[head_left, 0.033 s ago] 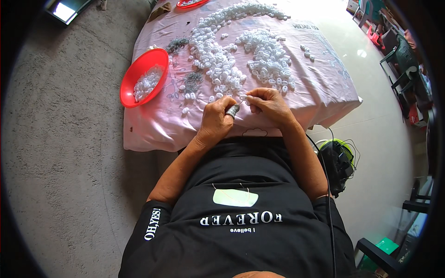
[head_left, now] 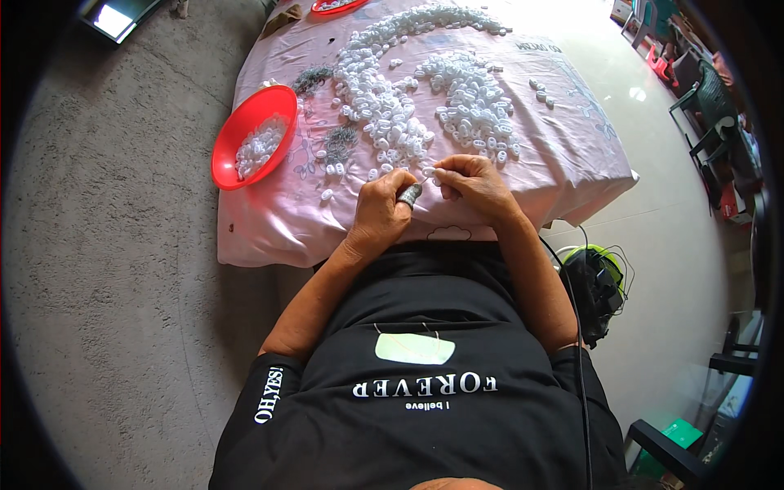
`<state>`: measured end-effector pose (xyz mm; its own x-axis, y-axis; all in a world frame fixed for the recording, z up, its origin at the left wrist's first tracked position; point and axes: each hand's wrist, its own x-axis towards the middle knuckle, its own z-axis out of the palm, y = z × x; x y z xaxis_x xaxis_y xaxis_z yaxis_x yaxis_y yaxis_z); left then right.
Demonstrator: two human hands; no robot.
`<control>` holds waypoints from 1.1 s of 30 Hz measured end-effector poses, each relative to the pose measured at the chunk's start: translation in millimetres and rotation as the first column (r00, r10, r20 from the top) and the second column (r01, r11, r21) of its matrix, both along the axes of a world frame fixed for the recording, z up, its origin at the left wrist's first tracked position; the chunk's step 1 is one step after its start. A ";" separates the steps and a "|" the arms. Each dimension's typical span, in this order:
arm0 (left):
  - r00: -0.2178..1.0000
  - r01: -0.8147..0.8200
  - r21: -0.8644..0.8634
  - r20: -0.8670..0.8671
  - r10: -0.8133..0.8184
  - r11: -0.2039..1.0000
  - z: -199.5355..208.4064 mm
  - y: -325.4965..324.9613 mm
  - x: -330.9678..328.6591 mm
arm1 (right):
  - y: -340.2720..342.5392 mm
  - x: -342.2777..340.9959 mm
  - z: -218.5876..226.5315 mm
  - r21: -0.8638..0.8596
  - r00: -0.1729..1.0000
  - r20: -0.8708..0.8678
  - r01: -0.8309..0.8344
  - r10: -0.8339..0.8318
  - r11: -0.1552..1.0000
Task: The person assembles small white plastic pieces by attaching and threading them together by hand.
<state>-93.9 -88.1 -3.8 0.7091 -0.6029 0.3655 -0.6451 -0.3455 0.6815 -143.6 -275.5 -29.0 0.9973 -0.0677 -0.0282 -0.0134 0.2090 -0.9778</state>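
My right hand (head_left: 474, 186) pinches a small white oval plastic piece (head_left: 429, 172) between thumb and fingertips, at the near side of the table. Close beside it, my left hand (head_left: 382, 211) is closed, with a grey wrap (head_left: 410, 194) round its thumb. Its fingertips point at the white piece, and whatever they hold is too small to make out. Just beyond both hands lies a long heap of similar white pieces (head_left: 392, 122), some showing holes. A second heap of white pieces (head_left: 474, 102) is to its right. Left of the heaps are thin grey, wiry-looking bits (head_left: 340, 143).
A red bowl (head_left: 224, 155) partly filled with white pieces stands at the table's left edge. Another red bowl (head_left: 331, 8) is at the far edge. The table wears a pink cloth (head_left: 278, 233). A black cable (head_left: 578, 359) runs down past my right arm. Chairs (head_left: 710, 110) stand far right.
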 end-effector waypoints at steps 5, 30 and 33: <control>1.000 -0.020 0.017 0.023 0.019 1.000 0.0 -1.2 1.1 | 1.2 -0.4 3.3 0.003 1.000 -0.010 -0.021 0.021 1.000; 0.994 -0.022 0.000 0.102 0.022 1.000 5.7 -3.7 2.5 | -4.5 2.3 -2.2 0.099 0.999 -0.047 0.009 -0.005 0.995; 0.995 -0.003 -0.012 0.105 0.004 1.000 5.8 -7.2 1.7 | -3.4 0.7 1.3 0.124 0.999 -0.035 0.001 0.003 0.992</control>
<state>-92.2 -95.3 2.1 0.6686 -0.5960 0.4447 -0.7119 -0.3402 0.6144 -143.0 -279.0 -27.7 0.9956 -0.0608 -0.0711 -0.0473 0.3284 -0.9433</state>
